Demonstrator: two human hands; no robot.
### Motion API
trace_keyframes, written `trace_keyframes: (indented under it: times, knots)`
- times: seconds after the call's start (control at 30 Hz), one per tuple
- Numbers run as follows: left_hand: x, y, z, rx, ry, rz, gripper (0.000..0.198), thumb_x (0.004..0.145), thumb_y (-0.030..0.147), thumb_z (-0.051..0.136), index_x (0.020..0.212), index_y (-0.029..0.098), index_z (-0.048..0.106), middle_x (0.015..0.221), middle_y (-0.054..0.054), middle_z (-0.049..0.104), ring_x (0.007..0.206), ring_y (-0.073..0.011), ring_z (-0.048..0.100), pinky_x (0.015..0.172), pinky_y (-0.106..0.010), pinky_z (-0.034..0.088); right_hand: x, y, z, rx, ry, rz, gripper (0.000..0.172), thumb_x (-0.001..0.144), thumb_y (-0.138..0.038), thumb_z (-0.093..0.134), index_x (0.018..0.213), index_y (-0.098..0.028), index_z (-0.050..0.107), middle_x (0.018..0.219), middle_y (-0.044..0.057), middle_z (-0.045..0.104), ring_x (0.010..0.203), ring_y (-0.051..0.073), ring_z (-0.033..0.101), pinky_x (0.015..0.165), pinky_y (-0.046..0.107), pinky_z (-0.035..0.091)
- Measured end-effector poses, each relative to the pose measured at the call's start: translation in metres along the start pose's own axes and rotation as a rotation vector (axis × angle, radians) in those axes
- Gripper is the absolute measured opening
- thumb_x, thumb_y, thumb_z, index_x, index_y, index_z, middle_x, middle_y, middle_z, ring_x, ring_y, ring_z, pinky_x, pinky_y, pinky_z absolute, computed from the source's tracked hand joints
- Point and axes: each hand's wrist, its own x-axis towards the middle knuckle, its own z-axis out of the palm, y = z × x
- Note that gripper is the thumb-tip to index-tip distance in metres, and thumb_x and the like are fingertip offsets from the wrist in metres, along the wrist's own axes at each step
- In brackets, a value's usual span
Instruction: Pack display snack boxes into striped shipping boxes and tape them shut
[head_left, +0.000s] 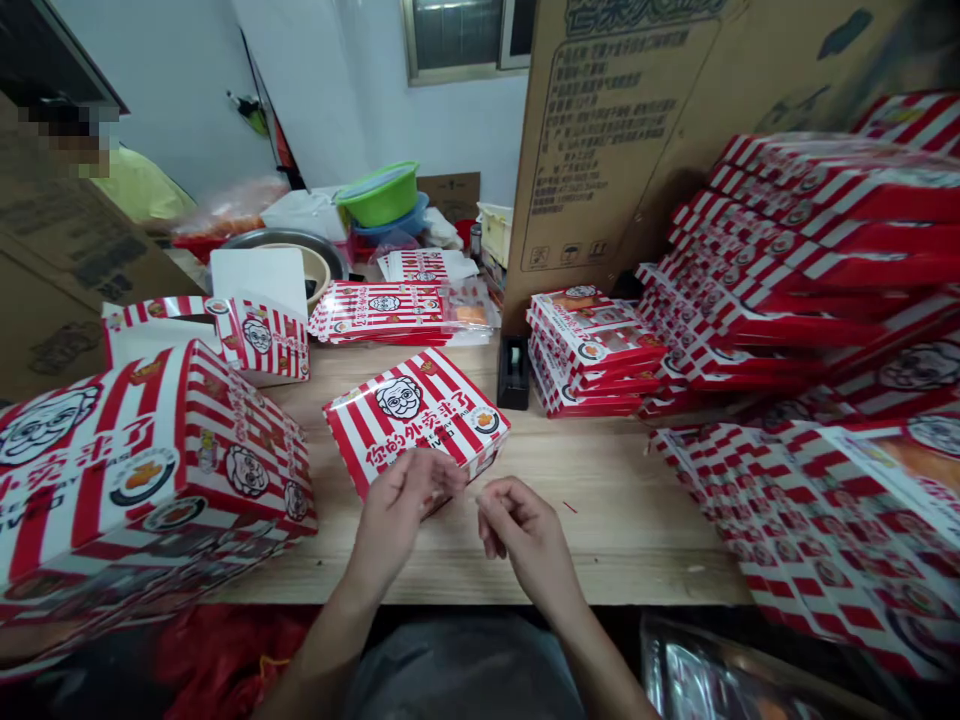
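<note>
A red-and-white striped cardboard food box [401, 410] with a printed face lies in front of me on the wooden table, its lid closed. My left hand [401, 500] is at the box's near edge, fingers stretched out and a little blurred; whether they touch the box I cannot tell. Just to the right, my right hand [521, 530] hovers clear of the box with thumb and forefinger pinched together. Anything in that pinch is too small to make out. Beyond the box stands a black tape dispenser [514, 375].
Tall stacks of striped packs [810, 260] crowd the right side, with a shorter pile [589, 345] beside the dispenser. A large striped box [150, 480] and an opened one [274, 345] stand left. Behind are flat packs [382, 310], a green basin [382, 195] and a cardboard panel [592, 150].
</note>
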Motion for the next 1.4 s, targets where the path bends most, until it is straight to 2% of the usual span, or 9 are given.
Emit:
trace_keyframes:
  times: [0.13,0.23,0.5,0.7,0.83,0.97,1.1,1.3,1.4]
  knots:
    - [0.001,-0.003,-0.014,-0.117,-0.184,0.004,0.05,0.075,0.056,0.052,0.106,0.018,0.052,0.106,-0.011,0.058,0.094,-0.0201,0.057,0.081,-0.031,0.046,0.01,0.004,0.012,0.029,-0.021,-0.023,0.031,0.074,-0.045,0.061,0.068,-0.017,0.05,0.049,-0.006,0.047,0.038,0.005,0.039,0.038,0.017,0.032]
    - [-0.005,-0.001,-0.016,-0.044,-0.274,-0.044,0.058,0.069,0.039,0.069,0.119,0.027,0.042,0.117,-0.007,0.053,0.107,-0.0195,0.051,0.09,-0.03,0.041,0.01,0.001,0.016,0.017,-0.052,-0.063,0.027,0.076,-0.042,0.059,0.069,-0.017,0.051,0.05,-0.006,0.047,0.04,0.006,0.04,0.04,0.017,0.034]
    - [-0.019,0.028,-0.011,0.062,-0.1,0.098,0.013,0.084,0.023,0.051,0.096,0.023,0.056,0.085,0.0,0.061,0.08,-0.0111,0.057,0.076,-0.023,0.047,-0.015,-0.033,0.012,-0.068,-0.041,-0.218,0.015,0.082,-0.029,0.055,0.071,-0.019,0.052,0.053,-0.006,0.048,0.044,0.007,0.042,0.041,0.016,0.036]
    - [-0.036,0.046,-0.005,0.339,-0.101,0.438,0.022,0.083,0.009,0.05,0.098,0.025,0.052,0.096,0.0,0.056,0.093,-0.0112,0.053,0.081,-0.022,0.044,-0.031,-0.059,0.011,-0.111,-0.009,-0.34,0.009,0.083,-0.02,0.054,0.074,-0.022,0.055,0.054,-0.007,0.048,0.044,0.005,0.042,0.042,0.014,0.035]
    - [-0.039,0.054,-0.001,0.549,-0.187,0.737,0.043,0.074,0.006,0.061,0.11,0.024,0.046,0.109,-0.002,0.05,0.1,-0.0122,0.049,0.086,-0.022,0.042,-0.037,-0.071,0.014,-0.034,0.021,-0.272,0.01,0.081,-0.024,0.058,0.072,-0.022,0.057,0.054,-0.007,0.049,0.044,0.004,0.042,0.041,0.014,0.033]
    - [-0.035,0.058,0.001,0.548,-0.164,0.726,0.036,0.075,0.02,0.065,0.107,0.021,0.047,0.105,-0.003,0.05,0.099,-0.0128,0.048,0.083,-0.023,0.043,-0.041,-0.076,0.015,-0.002,-0.027,-0.224,0.009,0.08,-0.026,0.059,0.072,-0.023,0.058,0.055,-0.006,0.051,0.045,0.005,0.043,0.043,0.015,0.034]
    - [-0.032,0.061,0.001,0.635,-0.173,0.738,0.019,0.078,0.012,0.059,0.094,0.02,0.053,0.102,-0.002,0.05,0.096,-0.0108,0.05,0.081,-0.021,0.044,-0.043,-0.074,0.014,0.126,-0.046,-0.15,0.013,0.08,-0.028,0.061,0.07,-0.021,0.057,0.051,-0.006,0.05,0.043,0.004,0.04,0.043,0.015,0.031]
    - [-0.033,0.073,-0.001,0.872,-0.153,0.916,0.008,0.081,0.013,0.054,0.078,0.02,0.057,0.083,0.001,0.058,0.08,-0.0103,0.056,0.074,-0.023,0.048,-0.038,-0.078,0.0,0.553,-0.321,0.093,0.016,0.084,-0.031,0.055,0.072,-0.021,0.053,0.041,-0.011,0.031,0.032,0.001,0.022,0.036,0.014,0.02]
    - [-0.031,0.075,-0.004,1.038,-0.259,1.082,0.013,0.083,0.011,0.05,0.082,0.018,0.06,0.086,-0.001,0.064,0.084,-0.0116,0.057,0.082,-0.027,0.047,-0.035,-0.083,-0.007,0.61,-0.369,0.131,0.015,0.084,-0.029,0.055,0.073,-0.02,0.054,0.041,-0.011,0.028,0.03,0.001,0.019,0.036,0.015,0.017]
